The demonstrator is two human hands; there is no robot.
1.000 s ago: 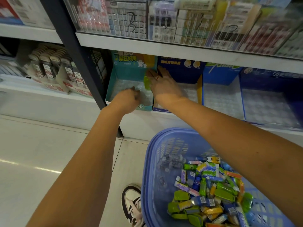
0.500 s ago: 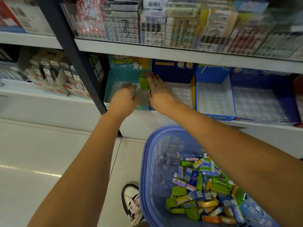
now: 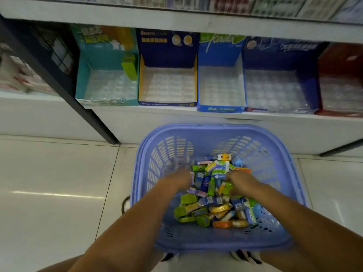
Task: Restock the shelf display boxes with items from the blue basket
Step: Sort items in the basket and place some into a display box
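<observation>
The blue basket (image 3: pixel 220 132) stands on the floor in front of the shelf, holding a heap of small packs (image 3: pixel 214 205) in green, blue, orange and white. Both my hands are down inside it, blurred by motion. My left hand (image 3: pixel 177 178) lies over the heap's left side, and my right hand (image 3: pixel 238 180) over its right side; their fingers are too smeared to read. On the shelf stand a teal display box (image 3: pixel 86 75), a navy and yellow box (image 3: pixel 167 50), a light blue box (image 3: pixel 220 52) and a dark blue box (image 3: pixel 280 54). A green pack (image 3: pixel 129 65) stands in the teal box's back right corner.
A red box (image 3: pixel 341 61) sits at the far right of the shelf. A black upright post (image 3: pixel 64 85) splits the shelving on the left. White floor tiles (image 3: pixel 49 183) spread to the left of the basket. My shoes (image 3: pixel 245 256) peek out under the basket's near rim.
Both hands have come back from the teal box down into the basket. The green pack stays in the teal box. The camera has tilted down and shifted right.
</observation>
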